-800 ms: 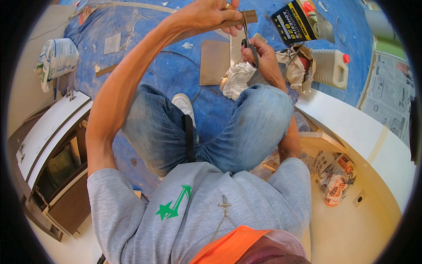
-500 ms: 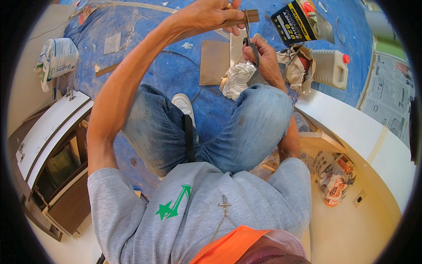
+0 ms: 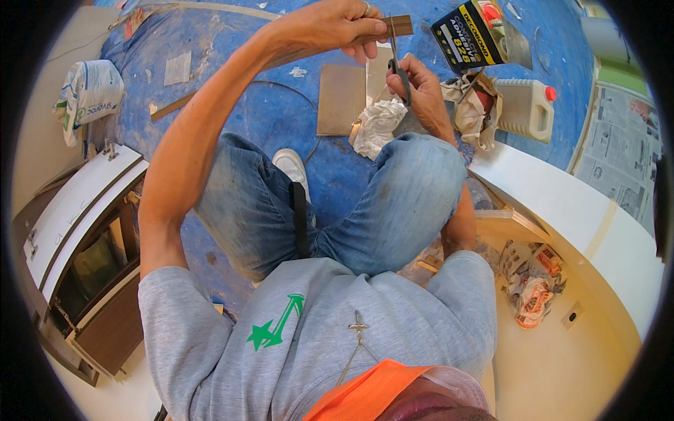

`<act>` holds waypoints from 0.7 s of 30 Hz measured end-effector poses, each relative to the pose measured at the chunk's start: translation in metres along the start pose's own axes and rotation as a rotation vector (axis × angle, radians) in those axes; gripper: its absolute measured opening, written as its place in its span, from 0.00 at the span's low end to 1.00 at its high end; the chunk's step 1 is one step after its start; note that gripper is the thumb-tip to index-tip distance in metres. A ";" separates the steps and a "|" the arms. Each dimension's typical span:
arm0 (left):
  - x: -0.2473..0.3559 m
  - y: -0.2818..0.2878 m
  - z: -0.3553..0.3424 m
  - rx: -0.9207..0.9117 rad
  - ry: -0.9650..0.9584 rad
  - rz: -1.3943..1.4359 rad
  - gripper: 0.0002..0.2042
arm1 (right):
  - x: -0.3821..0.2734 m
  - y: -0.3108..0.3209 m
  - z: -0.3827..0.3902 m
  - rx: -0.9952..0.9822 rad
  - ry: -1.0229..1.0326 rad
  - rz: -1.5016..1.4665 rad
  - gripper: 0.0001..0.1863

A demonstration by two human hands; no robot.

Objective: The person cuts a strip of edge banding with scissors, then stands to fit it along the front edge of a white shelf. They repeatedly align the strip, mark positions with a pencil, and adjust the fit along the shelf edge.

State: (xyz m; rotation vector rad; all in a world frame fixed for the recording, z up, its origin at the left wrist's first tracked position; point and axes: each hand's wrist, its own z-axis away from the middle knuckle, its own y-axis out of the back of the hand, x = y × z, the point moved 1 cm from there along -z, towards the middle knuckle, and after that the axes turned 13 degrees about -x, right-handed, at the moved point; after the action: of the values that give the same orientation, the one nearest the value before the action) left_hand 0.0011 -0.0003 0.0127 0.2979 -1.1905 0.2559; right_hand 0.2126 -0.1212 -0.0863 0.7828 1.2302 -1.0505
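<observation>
My left hand [image 3: 344, 29] is closed on a thin brown wood-grain strip [image 3: 400, 26], whose short end sticks out past the thumb. Part of the strip runs back under my left forearm. In my right hand [image 3: 425, 91] is a pair of scissors [image 3: 399, 72] with black handles, pointing away from me. Their blades cross the strip just right of my left thumb. Below the scissors, a crumpled white wad [image 3: 379, 128] lies beside a flat brown board [image 3: 341, 99].
A black adhesive can [image 3: 469, 38], a crumpled brown paper bag [image 3: 481, 112] and a whitish jerrycan [image 3: 524, 109] with a red cap stand to the right. At left are a white sack [image 3: 90, 91] and a cabinet piece [image 3: 91, 203]. Blue sheeting [image 3: 232, 49] covers the floor.
My left hand has shifted very slightly along the strip's near side, its thumb a little lower. The scissors still cross the strip at nearly the same place.
</observation>
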 end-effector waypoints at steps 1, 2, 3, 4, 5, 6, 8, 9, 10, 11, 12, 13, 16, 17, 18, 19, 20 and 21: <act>0.000 0.000 0.001 0.001 -0.003 -0.002 0.19 | 0.000 0.000 -0.001 -0.009 0.000 0.007 0.19; 0.000 -0.001 0.002 0.001 -0.006 -0.004 0.19 | 0.001 0.000 -0.001 -0.013 -0.005 0.020 0.19; 0.000 -0.001 0.002 0.000 0.004 -0.015 0.19 | 0.001 0.000 -0.001 -0.016 -0.003 0.025 0.20; 0.000 -0.001 0.002 -0.002 0.015 -0.026 0.19 | 0.002 0.000 0.000 -0.014 -0.006 0.037 0.20; 0.000 -0.001 0.003 -0.003 0.026 -0.036 0.19 | 0.002 -0.001 0.000 -0.009 -0.006 0.052 0.20; 0.000 -0.001 0.003 -0.008 0.032 -0.030 0.19 | 0.002 -0.001 0.000 -0.016 -0.005 0.047 0.20; -0.001 0.000 0.004 -0.019 0.045 -0.018 0.19 | 0.002 -0.002 0.000 -0.025 0.010 0.047 0.20; -0.001 -0.001 0.004 -0.017 0.051 -0.018 0.19 | 0.002 -0.003 0.000 -0.027 -0.003 0.040 0.20; -0.002 -0.001 0.004 -0.016 0.057 -0.018 0.18 | 0.002 -0.003 0.001 -0.028 -0.006 0.035 0.20; -0.002 -0.001 0.004 -0.015 0.064 -0.019 0.18 | 0.002 -0.003 0.001 -0.028 -0.010 0.029 0.20; -0.002 -0.001 0.003 -0.018 0.062 -0.017 0.18 | 0.002 -0.003 0.001 -0.026 -0.026 0.024 0.20; -0.002 -0.001 0.003 -0.022 0.060 -0.015 0.18 | 0.002 -0.003 0.002 -0.022 -0.041 0.019 0.20; -0.004 -0.001 0.002 -0.019 0.051 -0.013 0.18 | 0.004 -0.002 0.002 -0.011 -0.050 0.011 0.19; -0.005 0.000 0.002 -0.017 0.048 -0.014 0.18 | 0.004 -0.002 0.002 -0.006 -0.041 0.011 0.19; -0.005 0.000 0.002 -0.016 0.043 -0.009 0.18 | 0.005 -0.002 0.002 -0.007 -0.039 0.005 0.19; -0.006 0.000 0.001 -0.016 0.039 -0.006 0.18 | 0.005 -0.003 0.002 -0.008 -0.032 0.000 0.18; -0.006 0.000 0.001 -0.016 0.034 -0.002 0.18 | 0.005 -0.003 0.001 -0.006 -0.024 0.002 0.18; -0.007 0.000 0.000 -0.016 0.036 0.008 0.18 | 0.005 -0.003 0.001 -0.015 -0.022 -0.004 0.17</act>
State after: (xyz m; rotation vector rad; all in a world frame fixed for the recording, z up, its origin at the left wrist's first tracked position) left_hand -0.0013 -0.0003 0.0063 0.2736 -1.1575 0.2576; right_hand 0.2105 -0.1242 -0.0907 0.7559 1.2199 -1.0496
